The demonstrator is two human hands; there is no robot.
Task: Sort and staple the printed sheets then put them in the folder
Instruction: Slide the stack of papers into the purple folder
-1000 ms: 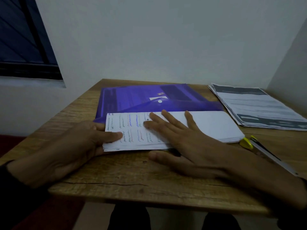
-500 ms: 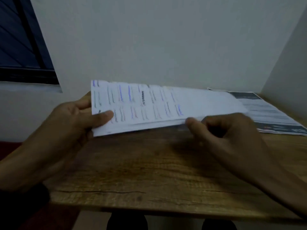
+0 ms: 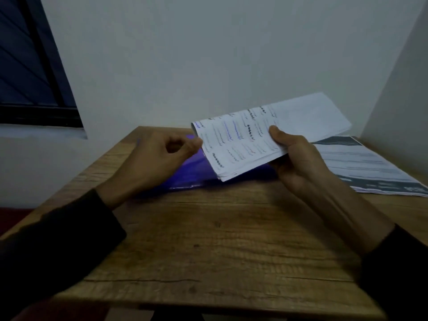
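1. The wooden table (image 3: 208,246) is the main thing here, and every place below is told from it.
2. The right hand (image 3: 298,158) is up above the far half of the table. It holds a stack of printed sheets (image 3: 254,140) in the air.
3. The thumb lies on top of the stack and the other fingers curl under it, so the hand grips the stack by its near edge.
4. The stack is tilted. Its right end points up toward the wall, and its left near corner hangs low, close to the table.
5. The top sheet has rows of little squiggly lines in black, blue and red.
6. The left hand (image 3: 157,161) is above the far left part of the table. Its fingers are curled in, with thumb and fingertips close together right at the left edge of the stack. I cannot tell if they pinch the paper.
7. A purple folder (image 3: 192,172) lies flat on the table under both hands.
8. More printed papers (image 3: 361,167) with dark bands lie on the far right side of the table.
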